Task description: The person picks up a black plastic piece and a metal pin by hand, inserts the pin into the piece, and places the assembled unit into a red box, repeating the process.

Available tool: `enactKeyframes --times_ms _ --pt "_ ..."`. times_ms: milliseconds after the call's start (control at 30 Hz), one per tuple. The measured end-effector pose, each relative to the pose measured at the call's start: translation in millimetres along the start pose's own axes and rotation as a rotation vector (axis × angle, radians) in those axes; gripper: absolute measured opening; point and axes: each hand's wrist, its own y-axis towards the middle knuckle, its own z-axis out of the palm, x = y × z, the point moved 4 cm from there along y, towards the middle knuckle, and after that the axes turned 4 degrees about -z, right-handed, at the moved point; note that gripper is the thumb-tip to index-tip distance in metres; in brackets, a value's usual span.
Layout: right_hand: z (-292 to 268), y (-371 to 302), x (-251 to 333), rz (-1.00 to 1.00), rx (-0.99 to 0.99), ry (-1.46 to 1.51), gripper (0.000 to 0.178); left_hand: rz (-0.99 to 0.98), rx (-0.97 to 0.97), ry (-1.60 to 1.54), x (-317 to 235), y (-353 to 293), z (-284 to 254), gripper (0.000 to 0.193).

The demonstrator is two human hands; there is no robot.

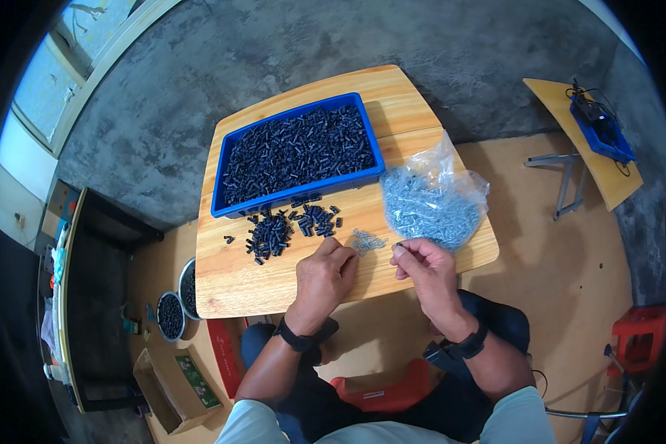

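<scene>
My left hand [323,275] rests on the wooden table with its fingers curled together, at the left edge of a small pile of grey screw-like pieces [366,241]. Whatever it holds is hidden by the fingers. My right hand [428,271] is closed in a pinch at the near side of the table. A small dark piece [398,245] shows at its fingertips, too small to name. Beyond the right hand lies a clear plastic bag [433,207] full of the same grey pieces. Loose black ribbed plastic plugs [269,235] lie in heaps beyond and left of my left hand.
A blue tray [303,194] heaped with black plugs fills the far part of the table [237,285]. On the floor at left are bowls [171,317] of dark pieces and a cardboard box [172,388]. A side table [562,118] stands far right, a red stool [638,337] nearer.
</scene>
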Motion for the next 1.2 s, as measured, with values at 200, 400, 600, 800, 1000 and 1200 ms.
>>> enactKeyframes --times_ms 200,400,600,800,1000,1200 --pt "10.1 -8.7 11.3 -0.241 0.030 -0.352 0.012 -0.061 0.021 -0.027 7.7 -3.4 -12.4 0.006" --pt "22.2 -12.4 12.0 -0.387 0.053 -0.420 0.011 -0.098 0.056 0.018 14.2 -12.0 -14.0 0.005" --pt "34.0 -12.9 6.9 -0.351 0.100 -0.431 0.010 -0.038 0.060 0.186 6.9 -26.9 -9.7 0.007" --pt "44.4 -16.9 -5.4 -0.297 0.141 -0.412 0.011 -0.055 0.082 0.075 6.6 -29.1 -15.4 0.012" --pt "53.3 -17.0 -24.0 -0.018 0.239 -0.040 0.015 -0.147 0.140 -0.640 25.6 -29.9 -28.2 0.011" --pt "58.2 -13.5 -25.5 0.116 0.379 0.097 0.017 -0.049 0.091 -0.696 12.2 -24.8 -37.5 0.004"
